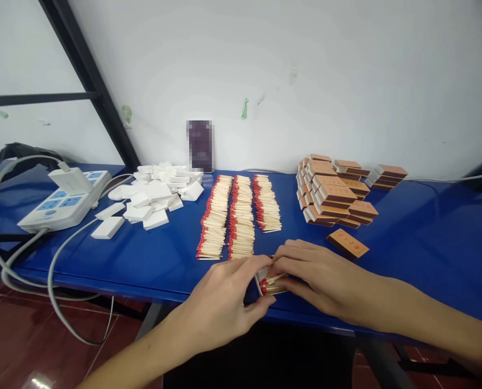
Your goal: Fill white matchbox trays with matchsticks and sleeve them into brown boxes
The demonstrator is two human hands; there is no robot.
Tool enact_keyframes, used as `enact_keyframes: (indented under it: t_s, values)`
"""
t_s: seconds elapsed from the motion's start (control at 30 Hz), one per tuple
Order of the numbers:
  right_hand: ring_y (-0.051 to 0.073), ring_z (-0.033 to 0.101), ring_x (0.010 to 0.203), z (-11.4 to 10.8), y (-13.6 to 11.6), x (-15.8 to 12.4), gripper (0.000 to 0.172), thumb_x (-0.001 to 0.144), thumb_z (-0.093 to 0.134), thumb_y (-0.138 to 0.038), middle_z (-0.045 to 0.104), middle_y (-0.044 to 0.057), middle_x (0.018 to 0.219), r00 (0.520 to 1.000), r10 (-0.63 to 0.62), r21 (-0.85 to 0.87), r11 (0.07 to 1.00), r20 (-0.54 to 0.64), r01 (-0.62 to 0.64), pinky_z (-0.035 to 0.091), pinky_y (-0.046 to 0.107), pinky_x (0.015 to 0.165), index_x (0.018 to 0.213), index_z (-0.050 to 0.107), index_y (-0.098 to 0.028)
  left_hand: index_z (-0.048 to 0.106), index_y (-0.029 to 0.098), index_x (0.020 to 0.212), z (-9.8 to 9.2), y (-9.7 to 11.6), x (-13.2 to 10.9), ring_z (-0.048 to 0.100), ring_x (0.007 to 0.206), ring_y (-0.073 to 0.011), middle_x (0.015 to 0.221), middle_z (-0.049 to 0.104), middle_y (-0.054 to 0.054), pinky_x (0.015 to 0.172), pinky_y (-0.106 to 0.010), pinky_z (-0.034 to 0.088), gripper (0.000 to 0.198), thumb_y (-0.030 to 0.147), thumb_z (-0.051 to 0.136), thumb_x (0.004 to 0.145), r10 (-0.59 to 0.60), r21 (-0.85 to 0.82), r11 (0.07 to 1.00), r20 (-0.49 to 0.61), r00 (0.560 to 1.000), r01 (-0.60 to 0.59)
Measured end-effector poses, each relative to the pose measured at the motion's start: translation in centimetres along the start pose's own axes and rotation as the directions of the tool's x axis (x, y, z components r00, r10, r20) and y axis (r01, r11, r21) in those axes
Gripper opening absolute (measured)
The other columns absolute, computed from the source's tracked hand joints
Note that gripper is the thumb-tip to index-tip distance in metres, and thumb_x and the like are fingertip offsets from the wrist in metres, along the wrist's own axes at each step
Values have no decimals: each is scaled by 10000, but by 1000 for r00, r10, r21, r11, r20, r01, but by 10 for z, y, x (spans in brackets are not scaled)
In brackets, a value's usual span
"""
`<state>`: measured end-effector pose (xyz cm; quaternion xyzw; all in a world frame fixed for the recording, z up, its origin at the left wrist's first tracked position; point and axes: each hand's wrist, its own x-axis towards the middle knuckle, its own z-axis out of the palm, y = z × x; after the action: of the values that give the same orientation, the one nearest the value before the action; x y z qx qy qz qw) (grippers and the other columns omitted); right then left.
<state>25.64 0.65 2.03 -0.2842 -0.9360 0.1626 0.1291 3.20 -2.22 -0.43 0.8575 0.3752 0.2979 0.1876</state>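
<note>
- Left hand (pixel 229 294) grasps a small white tray (pixel 264 273) by its end
- Right hand (pixel 316 273) touches matches (pixel 270 286) inside; whether it grips, cannot tell

Nothing I can read from here; the red characters (pixel 349 242) on the lone matchbox (pixel 346 245) are too small to make out.

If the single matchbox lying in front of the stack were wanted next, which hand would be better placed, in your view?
Probably the right hand: the single matchbox lies just beyond its wrist, while the left hand is farther off, at the opposite side of the tray.
</note>
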Motion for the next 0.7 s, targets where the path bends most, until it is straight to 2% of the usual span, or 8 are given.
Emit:
enact_keyframes:
  t_s: [0.2,0.43,0.7]
  values:
    - [175,661,839,0,-1,-1,236,1013,482,-260,686,81,968,999,3,33,999,-46,-1,549,295,747,1042,703,-180,574,221,1210,1,0,0,656,695,-162,875,698,6,699,-276,558,382,202,721,858,9,-1,1000,-12,1000,-9]
    - [139,673,790,-11,-1,-2,206,988,525,-227,702,42,917,999,34,105,994,-40,-30,526,234,709,1050,719,-202,650,196,1131,0,-1,3,683,984,-190,1100,703,-29,905,-311,555,239,156,675,897,56,-82,995,39,998,-53]
    - [125,646,715,-8,-1,-3,183,958,557,-204,691,10,786,995,66,115,992,-73,-57,482,217,626,870,717,-212,649,197,1168,-3,0,3,656,1046,-204,1157,666,-44,954,-346,545,227,193,634,942,52,-47,998,105,993,-48]
